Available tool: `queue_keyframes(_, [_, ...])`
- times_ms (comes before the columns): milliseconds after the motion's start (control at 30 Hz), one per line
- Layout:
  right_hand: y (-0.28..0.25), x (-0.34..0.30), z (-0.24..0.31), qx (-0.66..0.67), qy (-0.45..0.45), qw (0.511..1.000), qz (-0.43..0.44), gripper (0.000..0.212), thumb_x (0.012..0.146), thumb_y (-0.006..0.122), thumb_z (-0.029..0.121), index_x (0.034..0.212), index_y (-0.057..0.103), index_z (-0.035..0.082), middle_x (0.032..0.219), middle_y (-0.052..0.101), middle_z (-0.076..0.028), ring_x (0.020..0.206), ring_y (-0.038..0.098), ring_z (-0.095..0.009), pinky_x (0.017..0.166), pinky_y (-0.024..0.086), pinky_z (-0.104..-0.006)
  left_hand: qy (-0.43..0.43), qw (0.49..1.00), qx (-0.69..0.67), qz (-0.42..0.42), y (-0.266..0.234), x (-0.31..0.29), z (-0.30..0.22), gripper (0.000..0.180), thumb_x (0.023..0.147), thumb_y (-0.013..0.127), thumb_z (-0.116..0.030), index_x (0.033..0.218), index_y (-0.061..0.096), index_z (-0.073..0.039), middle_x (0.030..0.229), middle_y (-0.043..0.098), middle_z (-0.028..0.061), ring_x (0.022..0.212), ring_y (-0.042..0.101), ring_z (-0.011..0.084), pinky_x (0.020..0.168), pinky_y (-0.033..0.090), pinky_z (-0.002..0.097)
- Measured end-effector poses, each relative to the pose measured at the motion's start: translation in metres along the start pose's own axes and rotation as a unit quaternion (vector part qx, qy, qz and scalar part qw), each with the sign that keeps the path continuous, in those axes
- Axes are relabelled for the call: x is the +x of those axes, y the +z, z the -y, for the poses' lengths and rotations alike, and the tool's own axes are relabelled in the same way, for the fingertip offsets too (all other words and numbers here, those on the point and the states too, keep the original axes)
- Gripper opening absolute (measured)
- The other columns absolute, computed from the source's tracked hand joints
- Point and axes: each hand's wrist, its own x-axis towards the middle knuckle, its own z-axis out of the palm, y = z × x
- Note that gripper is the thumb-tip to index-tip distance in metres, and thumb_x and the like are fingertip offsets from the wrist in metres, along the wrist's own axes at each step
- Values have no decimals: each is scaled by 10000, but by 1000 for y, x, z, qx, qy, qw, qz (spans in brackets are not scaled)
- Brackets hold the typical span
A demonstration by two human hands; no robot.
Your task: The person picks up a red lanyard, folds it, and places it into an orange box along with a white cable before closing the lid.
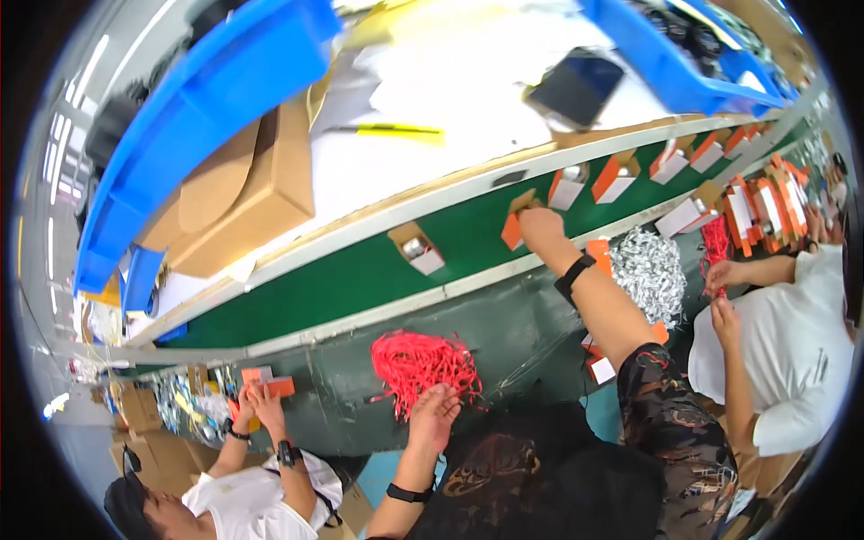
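My right hand [544,232] reaches over the green conveyor belt [342,270], closed at the top of a small orange and white open box [512,231]. The hand covers part of this box, and what its fingertips do inside is hidden. A heap of red cords [418,364] lies on the dark worktop in front of me. My left hand [436,417] is at the near edge of that heap, its fingers drawn together. Whether a cord is between them is too small to make out. Another open box [418,248] stands farther left on the belt.
More boxes [616,177] line the belt to the right. Silver packets [646,274] are heaped beside my right arm. Co-workers sit left [261,486] and right [774,342]. Beyond the belt, a shelf holds a blue bin [198,126], a carton [261,198] and a dark flat device [578,86].
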Motion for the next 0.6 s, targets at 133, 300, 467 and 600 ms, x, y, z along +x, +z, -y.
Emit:
queue_keyframes(133, [4,2,15,-15,-35,999,30,292,826,588,89,1106,629,20,1051,674,-195,975,687,-338,776,570,-463,38,994,-53,-83,-50,-2,-1,147,973,607,-207,1073,637,-104,953,695,22,830,657,139,752,534,300])
queue_keyframes(300, [26,3,16,40,-90,988,-116,387,770,626,33,1144,535,64,1067,672,-160,934,674,-371,796,554,-468,41,982,-52,-175,-101,9,2,149,966,624,-215,1062,638,-101,944,693,12,773,637,114,705,511,269])
queue_keyframes(467, [31,10,20,142,-100,983,-56,366,784,623,41,1141,560,97,1118,645,-142,961,640,-392,821,520,-478,60,977,57,-194,-129,44,24,202,941,660,-232,1048,654,-62,904,694,12,737,626,112,677,501,270])
queue_keyframes(600, [9,-21,16,147,-126,972,-137,314,802,662,67,1108,593,81,1114,656,-135,892,654,-360,758,528,-441,252,823,456,-226,-122,82,25,292,870,725,-326,907,697,-38,776,701,63,708,667,187,662,516,320])
